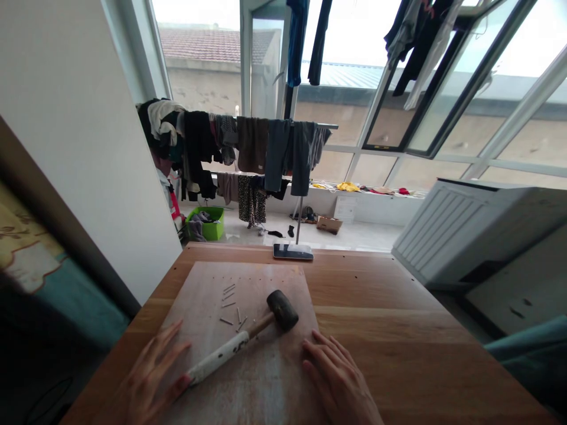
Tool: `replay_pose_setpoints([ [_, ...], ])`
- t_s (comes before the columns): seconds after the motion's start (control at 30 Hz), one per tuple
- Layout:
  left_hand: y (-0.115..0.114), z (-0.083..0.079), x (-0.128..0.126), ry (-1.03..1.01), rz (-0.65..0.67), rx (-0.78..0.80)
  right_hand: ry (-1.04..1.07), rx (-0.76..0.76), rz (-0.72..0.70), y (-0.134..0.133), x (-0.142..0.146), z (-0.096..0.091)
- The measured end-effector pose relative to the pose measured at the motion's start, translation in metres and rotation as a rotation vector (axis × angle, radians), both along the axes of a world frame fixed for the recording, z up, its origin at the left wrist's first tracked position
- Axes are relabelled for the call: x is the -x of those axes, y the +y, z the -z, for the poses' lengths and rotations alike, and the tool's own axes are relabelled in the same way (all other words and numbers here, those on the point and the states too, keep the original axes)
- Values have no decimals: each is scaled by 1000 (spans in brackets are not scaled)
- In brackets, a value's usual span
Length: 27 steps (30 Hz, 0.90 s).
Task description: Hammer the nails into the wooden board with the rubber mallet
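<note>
A rubber mallet with a black head and a white-wrapped wooden handle lies slantwise on a thin wooden board. Several nails are scattered on the board beyond the handle. My left hand rests at the board's left edge, fingers spread, its thumb by the handle's near end; whether it presses on the handle I cannot tell. Flat over the board's right edge lies my right hand, fingers stretched out and holding nothing. The mallet's head is a short way beyond that hand.
The board lies on a wooden table. At the table's far edge is a dark phone-like object. Beyond stand a drying rack with clothes and a green tub. A white cabinet stands to the right, a white wall to the left.
</note>
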<state>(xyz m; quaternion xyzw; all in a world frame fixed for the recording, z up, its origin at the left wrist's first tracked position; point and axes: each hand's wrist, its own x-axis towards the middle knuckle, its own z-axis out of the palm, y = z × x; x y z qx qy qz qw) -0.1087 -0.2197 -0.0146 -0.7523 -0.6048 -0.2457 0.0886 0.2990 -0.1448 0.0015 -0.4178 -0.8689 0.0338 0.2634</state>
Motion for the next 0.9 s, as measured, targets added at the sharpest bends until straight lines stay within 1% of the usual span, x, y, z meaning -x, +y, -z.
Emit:
replay_pose_setpoints([
  [0.07,-1,-3,-27,119,78,31,-1,-26,66,2,-23,5],
  [0.13,0,-7,-54,198,145,8,-1,-50,138,5,-48,13],
  [0.23,8,-12,-93,233,252,-30,9,-68,254,8,-82,25],
  [0.3,15,-14,-112,235,307,-27,30,-55,312,10,-99,27],
  [0.4,24,-17,-131,245,354,-2,80,-8,359,12,-111,18],
  [0.5,31,-20,-142,264,395,-9,198,50,385,11,-102,2],
  [0.57,34,-21,-149,258,421,-48,306,174,370,8,-84,-7],
  [0.6,34,-21,-154,245,429,-73,361,287,350,6,-73,-10],
  [0.63,35,-20,-158,225,431,-96,420,434,316,4,-62,-11],
  [0.7,34,-18,-169,182,452,-126,554,784,245,1,-40,-10],
  [0.73,32,-16,-175,159,465,-127,631,907,225,-1,-31,-9],
  [0.77,31,-15,-182,138,481,-121,727,998,218,-2,-24,-7],
  [0.83,26,-17,-194,103,525,-86,964,1095,234,-4,-18,-4],
  [0.9,25,-25,-202,87,607,-24,1215,1136,257,-6,-20,-4],
])
